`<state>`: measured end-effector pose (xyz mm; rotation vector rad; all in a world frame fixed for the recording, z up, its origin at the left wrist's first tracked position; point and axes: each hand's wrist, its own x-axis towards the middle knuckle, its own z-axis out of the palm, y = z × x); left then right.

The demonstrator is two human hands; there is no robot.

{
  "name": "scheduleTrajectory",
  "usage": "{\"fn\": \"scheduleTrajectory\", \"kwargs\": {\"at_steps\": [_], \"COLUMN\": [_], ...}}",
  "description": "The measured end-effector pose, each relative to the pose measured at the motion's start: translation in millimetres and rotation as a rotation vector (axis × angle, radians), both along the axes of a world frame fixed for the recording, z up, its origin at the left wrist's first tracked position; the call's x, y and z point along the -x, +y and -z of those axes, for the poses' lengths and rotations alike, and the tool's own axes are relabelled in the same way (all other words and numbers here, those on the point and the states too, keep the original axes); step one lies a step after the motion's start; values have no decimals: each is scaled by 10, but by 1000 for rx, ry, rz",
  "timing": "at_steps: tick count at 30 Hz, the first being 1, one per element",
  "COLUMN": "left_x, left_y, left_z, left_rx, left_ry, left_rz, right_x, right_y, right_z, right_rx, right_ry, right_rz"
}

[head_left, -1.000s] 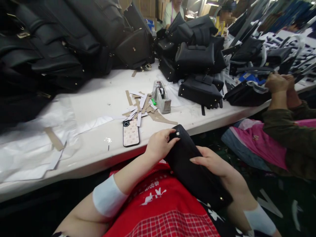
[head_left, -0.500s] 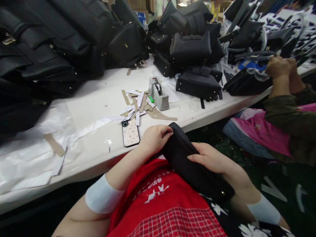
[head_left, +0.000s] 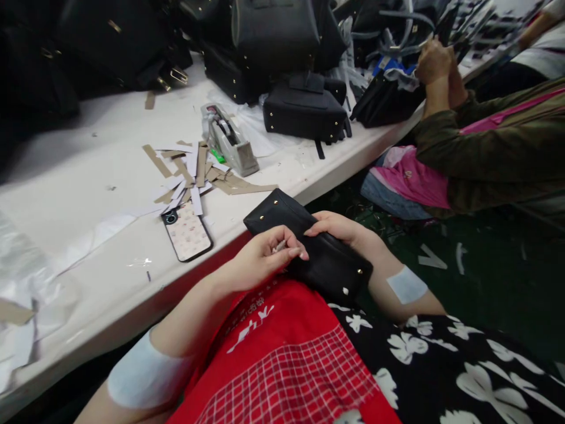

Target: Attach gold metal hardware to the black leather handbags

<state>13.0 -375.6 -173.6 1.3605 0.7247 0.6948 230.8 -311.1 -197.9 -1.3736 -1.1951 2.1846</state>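
Observation:
A black handbag [head_left: 315, 268] rests on my lap, its flat side with gold studs turned up toward me. My right hand [head_left: 338, 228] grips its far long edge, thumb on top and the other fingers hidden beneath. Over the near part of the bag, my left hand [head_left: 271, 253] is closed with curled fingers. Something small and pale may be between those fingers, but I cannot make it out. Whether the left fingertips touch the bag is unclear.
On the white table [head_left: 119, 129] lie a phone [head_left: 189, 232], cardboard strips [head_left: 200, 168] and a tape dispenser [head_left: 232, 141]. Black bags [head_left: 304, 106] are piled behind. To the right, a co-worker's hands [head_left: 435, 65] work at another bag. Scraps [head_left: 432, 257] lie on the floor.
The handbag has been turned so its studded side shows. My left hand has left the bag's far end and curled over its near part. The view has swung right.

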Motion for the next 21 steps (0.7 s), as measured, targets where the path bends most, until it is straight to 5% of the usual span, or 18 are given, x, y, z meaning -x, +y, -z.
{"fn": "scheduleTrajectory", "kwargs": {"at_steps": [2,5,14,21], "left_x": [-129,-301,-630,-747], "left_y": [-103,-231,-351,-413], "left_z": [12,30,42,97], "left_rx": [91,23,-749,-982], "left_ry": [-73,-39,367,576], "left_rz": [84,165,365,371], "right_x": [25,63,130,116], "right_y": [-13,-43,-109,-143], "right_z": [-12,-27,-89,-25], "right_rx": [-20,-69,-98,-102], "right_ry": [-10,-40,-90,-92], "right_rz": [2,0,12,1]}}
